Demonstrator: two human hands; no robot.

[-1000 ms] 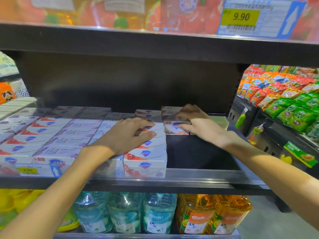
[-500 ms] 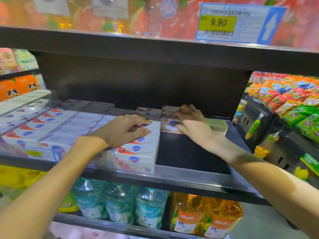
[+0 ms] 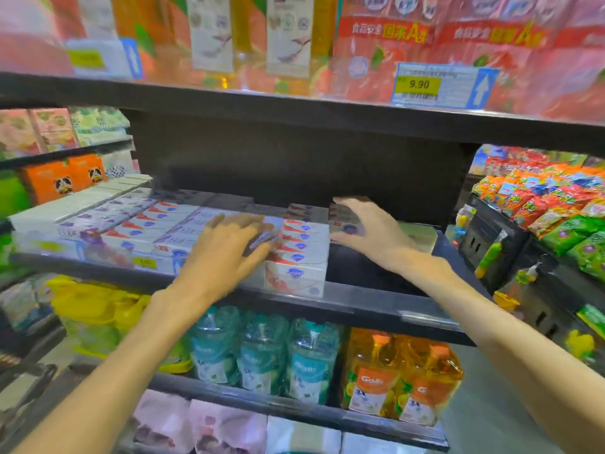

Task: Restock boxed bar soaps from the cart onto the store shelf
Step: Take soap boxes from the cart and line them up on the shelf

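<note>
White boxed bar soaps (image 3: 296, 273) with red and blue print fill the left and middle of the dark store shelf (image 3: 376, 273) in rows running front to back. My left hand (image 3: 226, 247), blurred, lies flat with straight fingers on top of the rightmost full row. A short stack of soap boxes (image 3: 347, 227) stands farther back on the right. My right hand (image 3: 370, 231) spans it, fingers spread over its top and thumb at its front. Neither hand carries a box. The cart is out of view.
Bare shelf floor lies right of the soap rows. Above is a shelf with red packs and a 9.90 price tag (image 3: 419, 85). Below stand teal bottles (image 3: 262, 352) and orange bottles (image 3: 399, 375). Snack bags (image 3: 563, 224) fill a rack at the right.
The view has tilted upward and the shelf sits lower in frame. My left hand slid slightly along the box tops. My right hand's fingers have spread and lifted over the back stack.
</note>
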